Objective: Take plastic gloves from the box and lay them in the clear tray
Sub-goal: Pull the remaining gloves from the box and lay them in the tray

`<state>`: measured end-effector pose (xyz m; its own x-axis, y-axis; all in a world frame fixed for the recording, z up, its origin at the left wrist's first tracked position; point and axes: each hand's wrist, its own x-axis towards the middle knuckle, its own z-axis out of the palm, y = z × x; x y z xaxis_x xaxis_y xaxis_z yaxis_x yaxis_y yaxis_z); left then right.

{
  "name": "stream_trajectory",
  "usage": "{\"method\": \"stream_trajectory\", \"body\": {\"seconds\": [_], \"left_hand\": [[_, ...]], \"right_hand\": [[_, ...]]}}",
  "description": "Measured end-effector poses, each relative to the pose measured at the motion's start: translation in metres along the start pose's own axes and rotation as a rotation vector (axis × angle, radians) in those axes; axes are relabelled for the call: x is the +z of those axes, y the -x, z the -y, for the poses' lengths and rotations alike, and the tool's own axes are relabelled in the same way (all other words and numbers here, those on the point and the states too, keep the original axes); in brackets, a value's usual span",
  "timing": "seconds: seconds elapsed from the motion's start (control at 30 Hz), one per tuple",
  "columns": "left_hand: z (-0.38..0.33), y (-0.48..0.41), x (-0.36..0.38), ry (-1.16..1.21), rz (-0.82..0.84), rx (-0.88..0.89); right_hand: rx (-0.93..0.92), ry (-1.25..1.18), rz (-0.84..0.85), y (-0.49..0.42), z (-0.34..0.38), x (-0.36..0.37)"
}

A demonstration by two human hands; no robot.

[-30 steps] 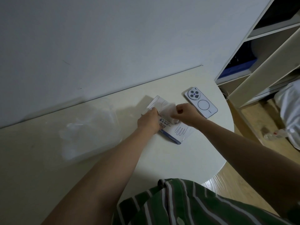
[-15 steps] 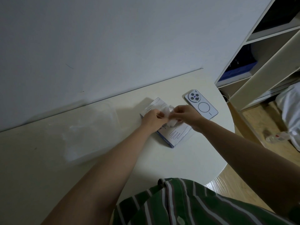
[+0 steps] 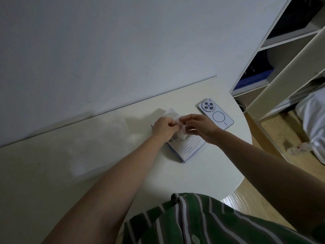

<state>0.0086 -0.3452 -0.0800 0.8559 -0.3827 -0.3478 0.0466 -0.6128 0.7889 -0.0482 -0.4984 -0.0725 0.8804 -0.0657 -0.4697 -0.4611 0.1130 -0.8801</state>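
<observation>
On my far left I see the clear tray sitting on the desk close to the wall, with something pale and blurred inside that I can't make out. Just right of it, the left hand and right hand meet above the glove box, each pinching one side of a crumpled plastic glove that hangs between them over the box's top. Past the right hand a phone lies face down near the desk's rounded edge, with a shelf unit beyond.
</observation>
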Motion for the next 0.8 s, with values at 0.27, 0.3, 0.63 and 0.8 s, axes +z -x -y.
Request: {"method": "stream_trajectory", "body": {"seconds": [0.27,0.3,0.63,0.8], "left_hand": [[0.006,0.012,-0.014,0.418,0.064,-0.207],[0.007,0.013,-0.016,0.437,0.080,-0.226],[0.008,0.023,-0.029,0.667,-0.030,-0.416],[0.009,0.025,-0.025,0.578,0.057,-0.375]], "right_hand": [[0.042,0.280,0.024,-0.004,-0.012,0.017],[0.034,0.328,0.027,-0.006,-0.012,0.020],[0.053,0.380,-0.160,-0.011,-0.017,0.016],[-0.190,0.318,-0.171,-0.005,-0.012,0.028]]}}
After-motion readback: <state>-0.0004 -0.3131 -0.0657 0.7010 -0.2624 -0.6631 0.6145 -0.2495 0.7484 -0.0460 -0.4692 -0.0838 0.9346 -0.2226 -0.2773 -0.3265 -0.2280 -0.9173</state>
